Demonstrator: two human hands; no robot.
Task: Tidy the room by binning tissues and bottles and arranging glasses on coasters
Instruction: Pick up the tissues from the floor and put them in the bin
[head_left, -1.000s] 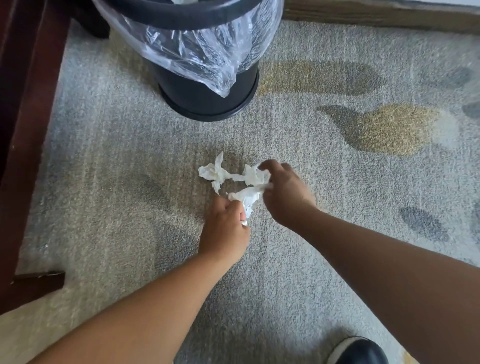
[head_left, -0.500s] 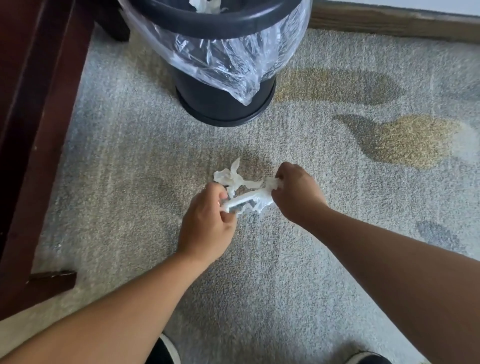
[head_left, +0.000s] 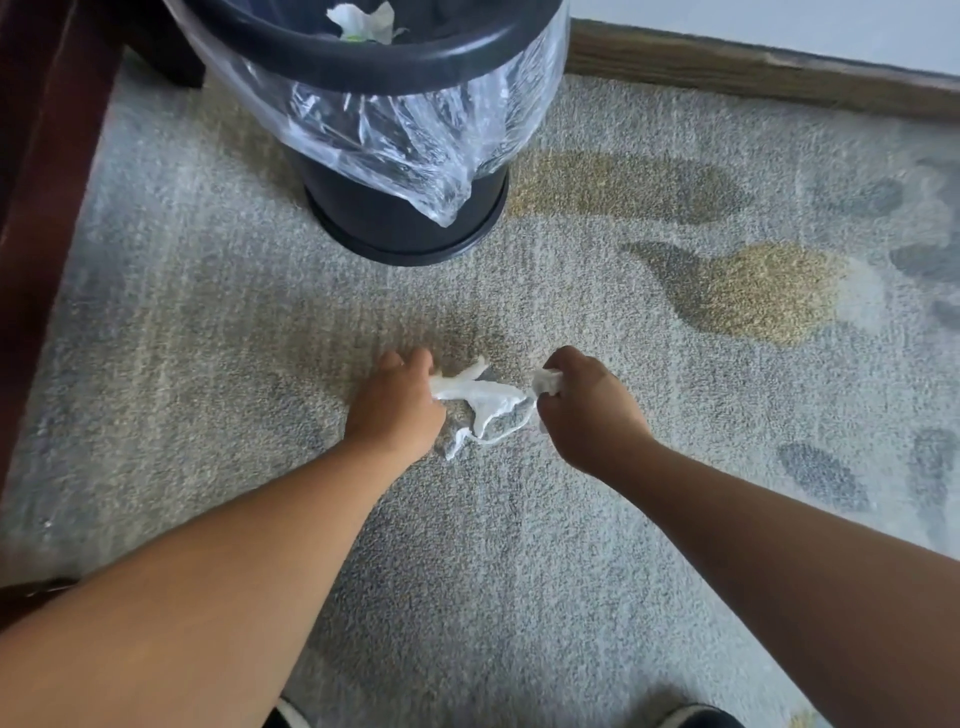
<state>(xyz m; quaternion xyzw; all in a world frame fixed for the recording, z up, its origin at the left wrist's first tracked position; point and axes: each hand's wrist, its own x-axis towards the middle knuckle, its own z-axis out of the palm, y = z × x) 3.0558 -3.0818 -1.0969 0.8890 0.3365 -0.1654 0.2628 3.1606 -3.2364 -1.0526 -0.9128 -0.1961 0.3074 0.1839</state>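
White crumpled tissue (head_left: 480, 397) hangs stretched between my two hands, just above the grey carpet. My left hand (head_left: 397, 405) is closed on its left end. My right hand (head_left: 587, 402) is closed on a wad at its right end, and a thin strand droops between them. A black bin (head_left: 374, 67) with a clear plastic liner stands on the carpet beyond my hands. A white tissue (head_left: 363, 21) lies inside it.
Dark wooden furniture (head_left: 47, 156) runs along the left edge. A wooden skirting board (head_left: 753, 78) lines the wall at the top right. The tips of my dark shoes (head_left: 696, 717) show at the bottom edge. The carpet has yellow and grey patches.
Both hands have gathered the tissue off the carpet and pulled apart, stretching it. The view has shifted so the bin sits lower in the frame, with more of its opening in sight.
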